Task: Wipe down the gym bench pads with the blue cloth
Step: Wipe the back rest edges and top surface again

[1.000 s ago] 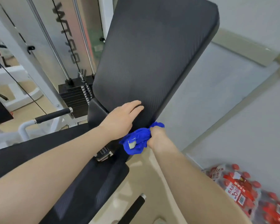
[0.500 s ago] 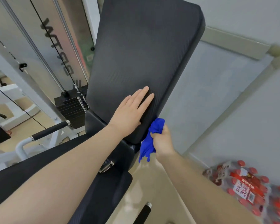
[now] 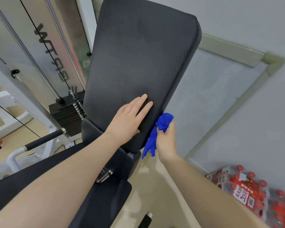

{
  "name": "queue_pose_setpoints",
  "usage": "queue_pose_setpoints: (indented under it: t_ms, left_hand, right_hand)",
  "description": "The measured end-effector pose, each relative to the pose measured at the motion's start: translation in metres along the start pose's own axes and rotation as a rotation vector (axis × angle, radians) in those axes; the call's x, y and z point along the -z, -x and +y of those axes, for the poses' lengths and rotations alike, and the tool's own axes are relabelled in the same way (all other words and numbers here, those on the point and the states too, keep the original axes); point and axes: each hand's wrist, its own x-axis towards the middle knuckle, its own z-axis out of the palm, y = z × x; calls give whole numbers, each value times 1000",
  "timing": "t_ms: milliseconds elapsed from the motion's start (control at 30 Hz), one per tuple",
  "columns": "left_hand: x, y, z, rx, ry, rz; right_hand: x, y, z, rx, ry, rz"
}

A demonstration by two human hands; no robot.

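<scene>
We see one blue cloth (image 3: 162,129), bunched up and pressed against the right side edge of the raised back pad (image 3: 138,63), near its lower corner. Our right hand (image 3: 165,142) grasps it, fingers curled round the upper bunch while a loose tail hangs down past the palm toward the floor. The cloth sits between that hand and the pad's edge, touching both.

Just beside it, on the pad's face, our left hand (image 3: 127,119) lies flat with straight fingers, holding nothing and resting on the textured black surface near the same lower corner. The two hands are near each other, with the pad's edge between them.

We count two pads: the tilted back pad and one seat pad (image 3: 105,203) below it, running under our left forearm. A metal bracket (image 3: 104,175) shows where they meet.

To the left stands one weight stack (image 3: 66,117) with two guide rods and a black cable, and one foam-covered handle (image 3: 44,139). At the lower right lie shrink-wrapped packs of red-capped bottles (image 3: 253,195) on the floor by the grey wall (image 3: 237,112); we cannot count the bottles.
</scene>
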Motion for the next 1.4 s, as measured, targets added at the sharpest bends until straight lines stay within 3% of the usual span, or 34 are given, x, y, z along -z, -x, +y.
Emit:
queue_pose_setpoints:
  t_ms: [67, 300, 433, 567, 767, 867, 1067, 1267, 1400]
  left_hand:
    - [2, 1, 3, 15, -11, -13]
    - [23, -4, 3, -70, -6, 24]
    - [28, -12, 10, -151, 14, 89]
    - [47, -33, 14, -115, -5, 170]
    - [90, -81, 7, -26, -90, 250]
    - [102, -99, 6, -18, -145, 225]
    - [112, -109, 1, -33, -316, 161]
    - [119, -118, 1, -50, -410, 137]
    - [117, -117, 1, -44, -377, 127]
  right_hand:
    - [3, -6, -10, -13, 61, -16]
    - [14, -60, -113, 338, 32, 209]
    - [19, -48, -81, 305, 179, 89]
    - [31, -37, -57, 194, 249, -99]
    - [43, -85, -150, 480, 124, 23]
    - [44, -90, -161, 561, 162, 65]
    - [54, -70, -123, 522, 361, -136]
    - [64, -105, -168, 645, 365, -129]
    - [57, -131, -205, 629, 192, -69]
